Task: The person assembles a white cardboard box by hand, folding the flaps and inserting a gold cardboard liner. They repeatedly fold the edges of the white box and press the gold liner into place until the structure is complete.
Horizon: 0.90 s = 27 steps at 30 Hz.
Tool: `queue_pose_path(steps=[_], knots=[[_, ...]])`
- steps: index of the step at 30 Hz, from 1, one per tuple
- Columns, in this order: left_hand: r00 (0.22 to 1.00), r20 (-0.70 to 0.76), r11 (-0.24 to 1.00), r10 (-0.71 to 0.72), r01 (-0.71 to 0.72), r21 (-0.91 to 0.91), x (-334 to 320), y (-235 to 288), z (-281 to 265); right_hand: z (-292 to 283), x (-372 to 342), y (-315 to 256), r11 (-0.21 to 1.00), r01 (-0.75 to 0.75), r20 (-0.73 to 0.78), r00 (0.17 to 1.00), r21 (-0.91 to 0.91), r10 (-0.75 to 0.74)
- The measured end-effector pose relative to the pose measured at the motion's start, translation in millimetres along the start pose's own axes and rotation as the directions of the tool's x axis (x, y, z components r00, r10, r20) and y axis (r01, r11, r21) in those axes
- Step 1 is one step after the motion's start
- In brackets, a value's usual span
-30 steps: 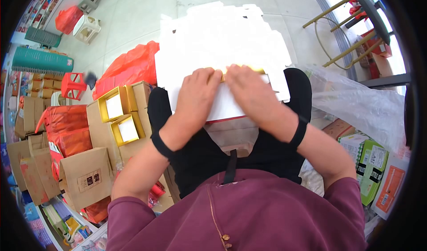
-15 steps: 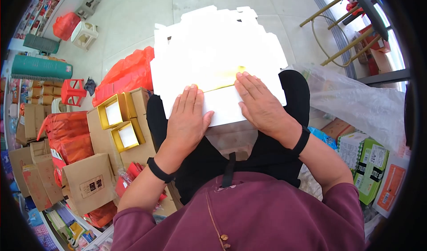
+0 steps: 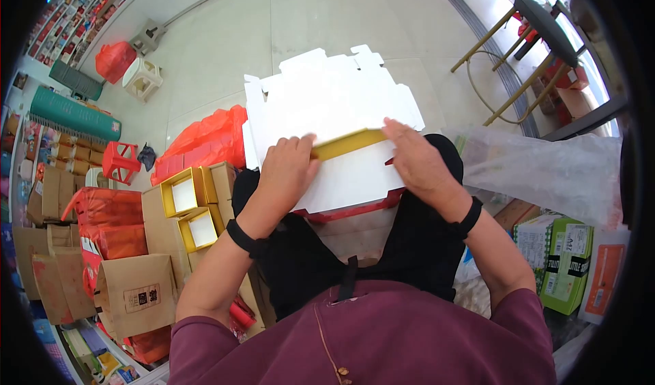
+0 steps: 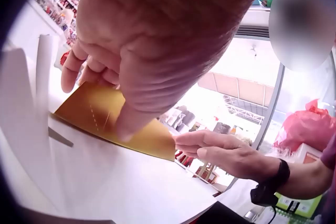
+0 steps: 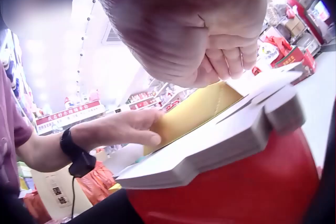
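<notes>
White die-cut cardboard sheets [image 3: 327,92] lie stacked over the knees, with a red support [image 5: 236,182] under them. Across the top sheet a gold cardboard flap [image 3: 351,143] is folded up. At its left end my left hand [image 3: 288,170] pinches it, thumb [image 4: 128,127] on the gold face and fingers behind. My right hand [image 3: 423,160] is at the other end, its fairly straight fingers touching the flap's edge. The near white panel [image 3: 351,180] lies between the hands and the body.
Two gold open boxes [image 3: 184,195] sit on brown cardboard at the left. Red bags [image 3: 205,143] and paper bags [image 3: 136,293] crowd that side. At the right are clear plastic sheeting [image 3: 539,173], a green box [image 3: 568,262] and a tall stool [image 3: 525,51].
Both hands lay flat on the sheet half a second ago. Now they have lifted to the ends of the gold flap, which stands up and shows a wide gold face.
</notes>
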<state>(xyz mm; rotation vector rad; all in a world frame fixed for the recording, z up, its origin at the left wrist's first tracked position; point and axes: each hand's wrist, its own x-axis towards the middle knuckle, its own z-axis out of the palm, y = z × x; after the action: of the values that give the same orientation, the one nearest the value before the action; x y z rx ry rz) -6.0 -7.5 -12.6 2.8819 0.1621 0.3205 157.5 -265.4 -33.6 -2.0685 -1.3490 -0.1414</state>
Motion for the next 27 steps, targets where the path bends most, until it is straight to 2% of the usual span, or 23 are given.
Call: queue_pose_path(steps=[1,3,6,9,13,15,17,20,23,25,27], knots=[[1.0,-0.008,1.0,0.016,-0.016,-0.008,-0.4,-3.4,-0.7,-5.4,3.7,8.4,0.998,0.017,-0.03,0.999,-0.054,-0.019],[0.999,-0.022,0.998,0.05,-0.05,-0.023,-1.7,-7.6,-4.9,-20.3,4.8,21.4,0.991,-0.09,-0.024,0.996,-0.103,0.088],[0.948,-0.267,0.985,0.173,-0.174,0.02,-4.4,-13.2,-22.4,-29.5,11.8,39.9,0.97,-0.001,-0.05,0.999,-0.242,-0.011],[0.88,-0.383,0.956,0.28,-0.293,0.024,-6.6,-12.2,-42.8,-33.3,24.8,42.3,0.958,0.064,-0.114,0.988,-0.278,-0.1],[0.824,-0.433,0.926,0.367,-0.368,0.084,-7.6,-28.7,-55.7,-58.2,39.2,13.5,0.922,0.208,-0.175,0.945,-0.326,-0.275],[0.863,-0.41,0.956,0.294,-0.269,0.119,-0.7,-50.5,-59.7,-62.2,35.4,-7.3,0.87,0.305,-0.144,0.912,-0.388,-0.385],[0.884,-0.401,0.968,0.24,-0.184,0.174,11.1,-82.7,-54.5,-49.1,26.8,-42.1,0.878,0.368,-0.086,0.908,-0.306,-0.41],[0.892,-0.451,0.997,0.008,-0.041,-0.064,27.3,-92.9,-45.6,-10.8,8.4,-72.8,0.915,0.335,0.05,0.942,-0.226,-0.333],[0.931,-0.356,0.987,0.078,-0.123,-0.107,22.6,-42.7,-51.5,23.4,-7.8,-77.9,0.943,0.282,0.144,0.955,-0.176,-0.259],[0.968,-0.089,0.941,0.234,-0.249,-0.228,4.4,-14.6,-44.1,33.4,-11.8,-80.0,0.958,0.245,0.19,0.958,-0.149,-0.215],[0.96,0.046,0.939,0.277,-0.26,-0.226,-15.4,6.9,-31.9,34.8,-12.9,-80.1,0.964,0.234,0.166,0.963,-0.126,-0.212]])
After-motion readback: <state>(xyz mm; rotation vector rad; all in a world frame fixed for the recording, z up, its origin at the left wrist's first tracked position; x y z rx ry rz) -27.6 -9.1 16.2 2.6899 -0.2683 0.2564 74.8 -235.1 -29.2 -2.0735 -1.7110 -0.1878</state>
